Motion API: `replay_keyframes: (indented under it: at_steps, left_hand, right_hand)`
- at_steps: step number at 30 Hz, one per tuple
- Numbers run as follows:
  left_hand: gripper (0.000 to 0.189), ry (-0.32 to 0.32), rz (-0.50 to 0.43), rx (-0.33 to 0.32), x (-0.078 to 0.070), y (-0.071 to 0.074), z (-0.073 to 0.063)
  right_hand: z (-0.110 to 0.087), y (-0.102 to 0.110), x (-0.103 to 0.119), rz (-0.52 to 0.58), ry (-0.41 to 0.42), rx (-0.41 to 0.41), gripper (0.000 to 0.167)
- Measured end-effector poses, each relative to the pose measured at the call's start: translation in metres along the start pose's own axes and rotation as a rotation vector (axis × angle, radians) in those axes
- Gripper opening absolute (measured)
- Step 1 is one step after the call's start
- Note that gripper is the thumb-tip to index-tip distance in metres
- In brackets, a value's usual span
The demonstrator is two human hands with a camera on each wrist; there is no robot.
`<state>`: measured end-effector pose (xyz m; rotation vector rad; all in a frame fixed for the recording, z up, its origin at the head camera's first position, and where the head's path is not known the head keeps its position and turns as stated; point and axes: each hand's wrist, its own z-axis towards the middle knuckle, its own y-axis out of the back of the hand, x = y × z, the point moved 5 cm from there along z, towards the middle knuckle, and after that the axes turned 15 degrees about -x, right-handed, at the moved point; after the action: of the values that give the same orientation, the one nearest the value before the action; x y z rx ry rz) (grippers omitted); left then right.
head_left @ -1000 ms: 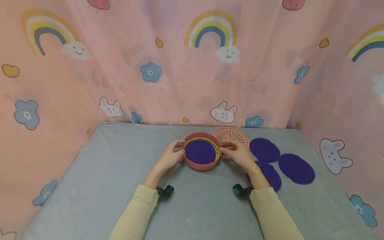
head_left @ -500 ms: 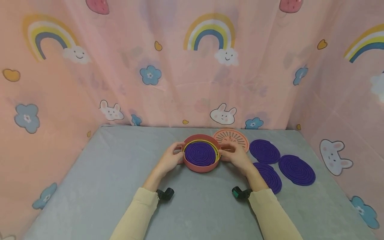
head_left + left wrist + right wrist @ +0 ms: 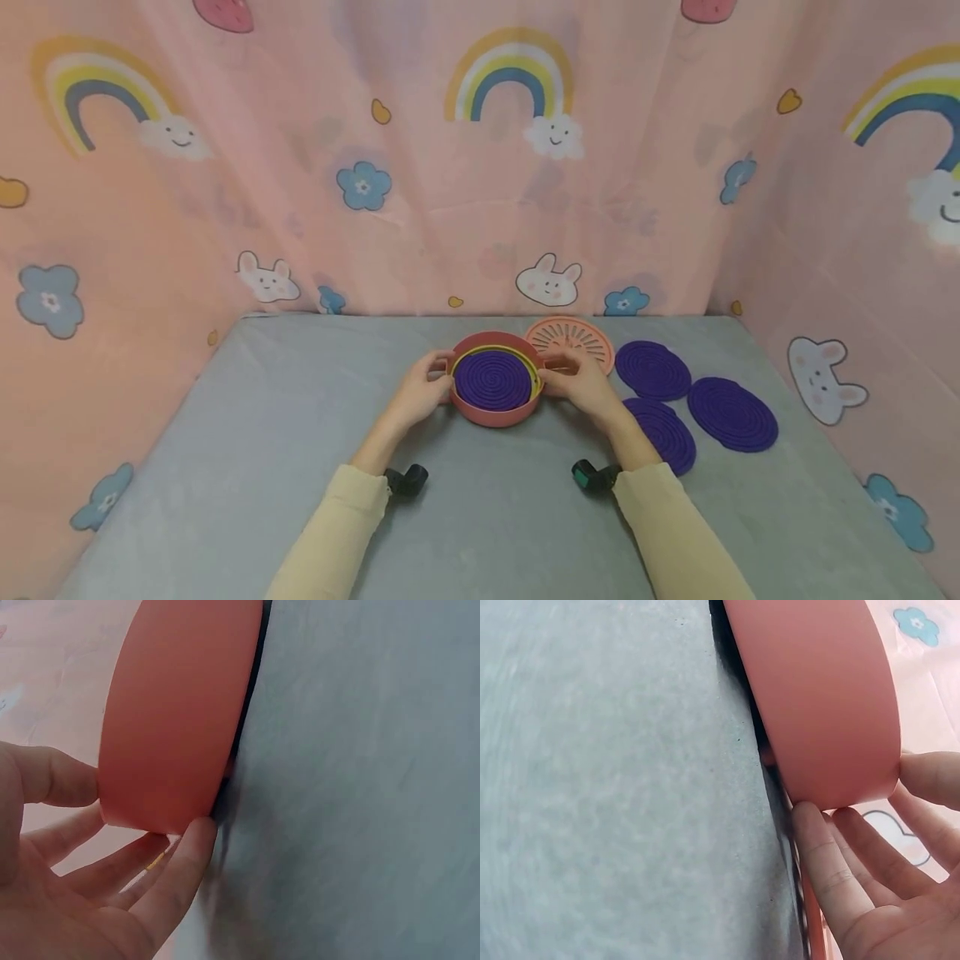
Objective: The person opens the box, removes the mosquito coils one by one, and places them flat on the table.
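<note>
A round coral mosquito coil holder [image 3: 495,419] is in the middle of the head view, its top uncovered. Inside it a purple mosquito coil [image 3: 492,380] lies flat, with a yellow ring [image 3: 534,377] around it. My left hand [image 3: 420,390] grips the holder's left side, thumb at the rim and fingers lower on the wall. On the opposite side my right hand [image 3: 585,385] holds it the same way. Both wrist views show the smooth outer wall [image 3: 176,712] close up, with a dark gap under its lower edge. Whether the base touches the table is unclear.
Behind my right hand lies an orange slotted lid [image 3: 572,335]. Farther right are three more purple coils, a back one [image 3: 652,370], a right one [image 3: 732,414] and a near one [image 3: 663,435] partly behind my forearm. A patterned curtain [image 3: 420,233] borders the grey table [image 3: 300,400].
The head view has shifted slightly, so everything sits a little farther left. Both hands keep their hold on the coil holder, and nothing on the table has visibly moved.
</note>
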<state>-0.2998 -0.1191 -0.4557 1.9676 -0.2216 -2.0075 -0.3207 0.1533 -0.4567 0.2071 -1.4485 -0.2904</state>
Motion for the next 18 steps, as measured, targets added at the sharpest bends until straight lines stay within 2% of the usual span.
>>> replay_keyframes:
  at_steps: [6, 13, 18]
  left_hand:
    - [0.045, -0.089, 0.141, 0.038, -0.014, 0.005, 0.005]
    - [0.045, -0.204, 0.389, 0.069, -0.034, 0.014, 0.013]
    - [0.039, -0.240, 0.467, 0.078, -0.053, 0.015, 0.014]
  right_hand:
    - [0.000, 0.000, 0.001, -0.010, 0.003, -0.002, 0.041]
    - [0.001, -0.001, 0.000, 0.003, 0.005, 0.005, 0.041]
    - [0.002, -0.001, -0.001, -0.009, 0.007, 0.005, 0.042]
